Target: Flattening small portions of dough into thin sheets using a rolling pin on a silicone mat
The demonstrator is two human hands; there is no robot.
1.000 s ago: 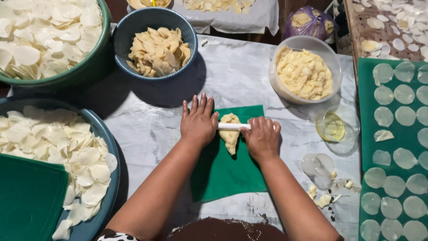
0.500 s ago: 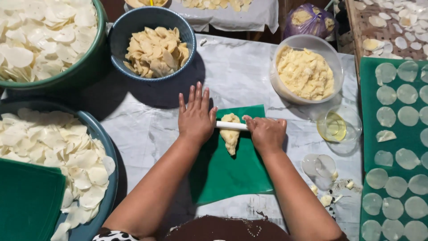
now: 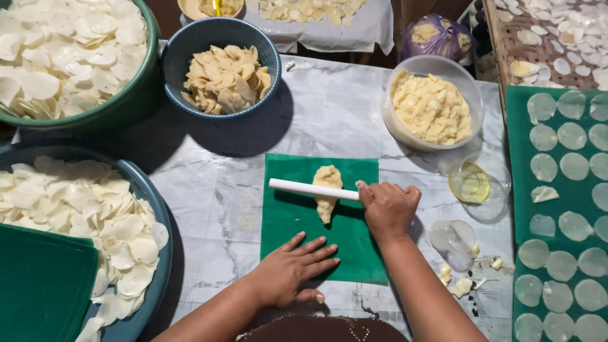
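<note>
While the right hand [image 3: 387, 209] keeps the roller [image 3: 313, 189], the left hand [image 3: 292, 269] has left it.

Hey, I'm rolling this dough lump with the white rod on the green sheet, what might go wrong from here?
1. Only the right hand grips the white rod, at one end, so it may press unevenly and roll the dough lump lopsided.
2. The left hand rests on the near edge of the green sheet; if it lifts, the sheet might slide on the marble table.
3. The small glass dish of oil sits near the rolling elbow and could be knocked.
</note>
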